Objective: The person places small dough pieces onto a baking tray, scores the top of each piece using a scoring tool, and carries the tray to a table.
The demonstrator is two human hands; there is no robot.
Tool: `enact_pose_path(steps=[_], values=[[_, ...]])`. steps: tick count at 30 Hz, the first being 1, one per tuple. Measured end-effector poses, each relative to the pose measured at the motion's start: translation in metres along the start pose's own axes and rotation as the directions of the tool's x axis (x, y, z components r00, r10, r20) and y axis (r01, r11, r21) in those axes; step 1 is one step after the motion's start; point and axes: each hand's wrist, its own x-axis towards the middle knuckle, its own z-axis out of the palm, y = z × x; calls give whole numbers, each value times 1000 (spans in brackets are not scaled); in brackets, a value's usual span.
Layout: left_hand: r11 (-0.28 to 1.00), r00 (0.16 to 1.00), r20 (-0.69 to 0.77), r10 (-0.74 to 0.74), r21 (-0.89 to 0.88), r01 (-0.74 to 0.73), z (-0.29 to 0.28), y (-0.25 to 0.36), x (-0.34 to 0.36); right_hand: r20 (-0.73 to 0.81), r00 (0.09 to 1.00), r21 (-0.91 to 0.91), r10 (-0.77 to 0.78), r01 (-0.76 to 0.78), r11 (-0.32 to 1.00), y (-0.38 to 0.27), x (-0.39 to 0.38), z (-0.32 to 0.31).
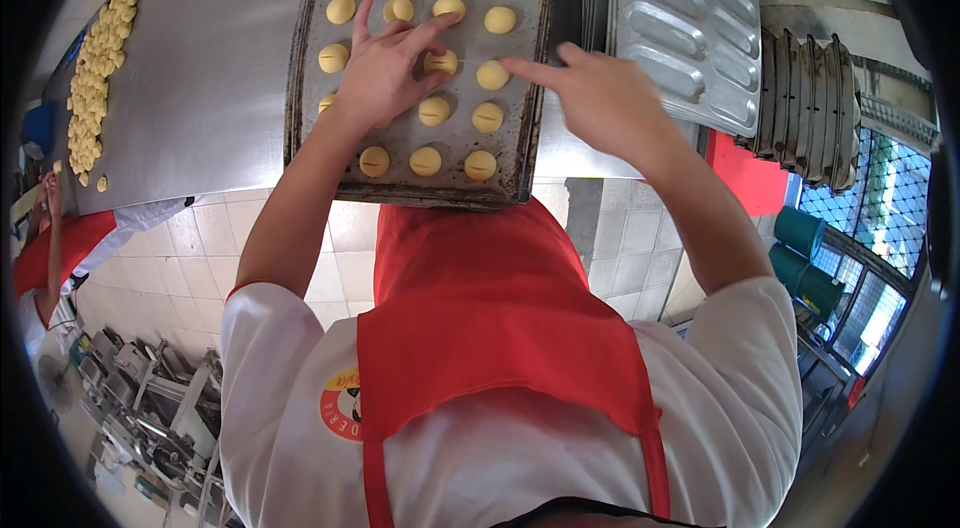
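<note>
Rows of small round yellow dough balls (425, 162) sit on a dark-edged metal baking tray (400, 190) in front of me. Several of them, mostly in the nearer rows, carry a short slit across the top. My left hand (385, 73) hovers over the tray's middle with its fingers spread, thumb and forefinger on either side of a slit dough ball (440, 62). From the right, my right hand (605, 98) reaches over the tray edge. Its forefinger is stretched out to the side of another dough ball (492, 75); the curled fingers below are blurred.
The tray lies on a steel table (225, 58). A long heap of dough pieces (100, 78) lies at the far left, where another person's hand (50, 190) reaches in. Right of the tray are a moulded pan (685, 28) with oblong hollows and a stack of dark pans (808, 108).
</note>
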Motion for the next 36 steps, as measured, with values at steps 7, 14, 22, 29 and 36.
enact_pose_path(steps=[7,14,22,29,36], values=[[984,984,-44,174,36,-172,29,45,27,-10,1000,-11,-19,19,1000,2,-11,1],[986,967,-211,140,-60,-155,17,56,42,-15,995,-64,94,-94,993,30,-37,-39],[997,997,-27,69,38,-68,34,21,91,-3,997,-111,82,-82,990,57,3,-28],[986,962,-227,154,-22,-163,-4,11,79,-135,990,69,-49,58,996,22,61,-16],[985,990,-110,88,-138,-103,-20,-20,60,10,999,43,46,-47,998,28,51,-35]])
